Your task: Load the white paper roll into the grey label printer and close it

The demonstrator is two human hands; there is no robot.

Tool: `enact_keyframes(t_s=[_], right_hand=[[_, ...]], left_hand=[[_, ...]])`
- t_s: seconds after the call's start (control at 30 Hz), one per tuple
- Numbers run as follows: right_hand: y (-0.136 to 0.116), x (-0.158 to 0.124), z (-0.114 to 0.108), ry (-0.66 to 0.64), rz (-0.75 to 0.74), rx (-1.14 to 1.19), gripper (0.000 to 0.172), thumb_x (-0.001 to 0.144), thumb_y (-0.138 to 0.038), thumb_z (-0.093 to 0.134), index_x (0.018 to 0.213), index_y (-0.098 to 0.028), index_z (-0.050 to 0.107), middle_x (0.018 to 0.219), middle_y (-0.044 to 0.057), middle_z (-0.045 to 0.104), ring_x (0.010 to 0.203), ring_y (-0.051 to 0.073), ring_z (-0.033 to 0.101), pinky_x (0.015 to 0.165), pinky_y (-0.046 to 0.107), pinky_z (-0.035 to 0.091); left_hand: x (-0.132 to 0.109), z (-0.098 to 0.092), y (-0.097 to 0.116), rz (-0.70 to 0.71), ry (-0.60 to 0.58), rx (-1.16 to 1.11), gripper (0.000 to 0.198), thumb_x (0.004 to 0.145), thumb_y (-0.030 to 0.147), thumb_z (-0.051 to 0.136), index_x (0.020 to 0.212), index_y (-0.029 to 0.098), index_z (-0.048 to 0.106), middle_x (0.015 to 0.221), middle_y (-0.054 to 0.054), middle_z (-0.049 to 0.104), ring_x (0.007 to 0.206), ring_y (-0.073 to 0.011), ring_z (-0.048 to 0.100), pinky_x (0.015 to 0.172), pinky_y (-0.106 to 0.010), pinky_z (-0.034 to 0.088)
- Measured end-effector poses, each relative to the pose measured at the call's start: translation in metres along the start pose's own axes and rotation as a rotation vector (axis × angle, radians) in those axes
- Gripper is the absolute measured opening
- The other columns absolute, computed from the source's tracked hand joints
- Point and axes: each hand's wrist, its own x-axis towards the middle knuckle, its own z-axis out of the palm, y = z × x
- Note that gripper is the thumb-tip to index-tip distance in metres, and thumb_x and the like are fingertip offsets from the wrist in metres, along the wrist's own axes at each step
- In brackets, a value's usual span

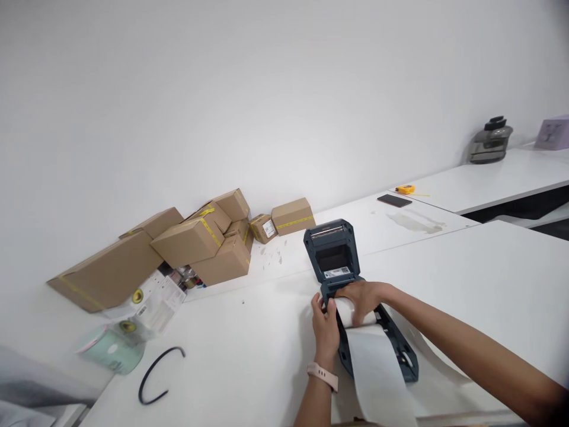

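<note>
A dark label printer (353,252) stands on the white table with its lid raised. Inside its body lies a roll of white label paper (345,311), from which a wide paper strip (376,367) runs down over the front toward me. My right hand (365,298) reaches in from the right, its fingers closed over the roll. At the printer's left side, my left hand (325,326) grips the body's edge, thumb near the roll. A pink band (322,376) is round my left wrist. Part of the roll is hidden under my right hand.
Cardboard boxes (186,242) are piled against the wall at left, beside clear packaging (157,308) and a mint-green container (113,350). A black curved band (149,379) lies nearby. Farther right are a phone (394,200), a yellow tape measure (405,190) and a dark jug (490,142).
</note>
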Motion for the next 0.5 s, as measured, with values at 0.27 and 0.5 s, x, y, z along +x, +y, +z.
enact_keyframes(t_s=[0.27,0.5], right_hand=[[-0.01,-0.045,-0.062,-0.159,-0.129,0.342,0.064,0.058,-0.037,0.079,0.12,-0.025,0.07,0.111,0.005,0.073,0.1,0.03,0.07,0.084,0.035,0.056],[0.037,-0.106,-0.093,0.072,-0.1,0.562,0.069,0.069,-0.052,0.074,0.132,-0.025,0.06,0.131,0.01,0.064,0.119,0.032,0.061,0.097,0.038,0.05]], left_hand=[[0.002,-0.001,-0.002,-0.039,-0.058,-0.014,0.066,0.094,0.057,0.047,0.145,0.015,0.04,0.139,-0.018,0.06,0.121,-0.0246,0.062,0.098,-0.033,0.046],[0.001,0.001,0.016,0.074,-0.048,0.375,0.056,0.098,0.045,0.039,0.145,0.017,0.045,0.124,-0.017,0.07,0.114,-0.0328,0.064,0.099,-0.043,0.042]])
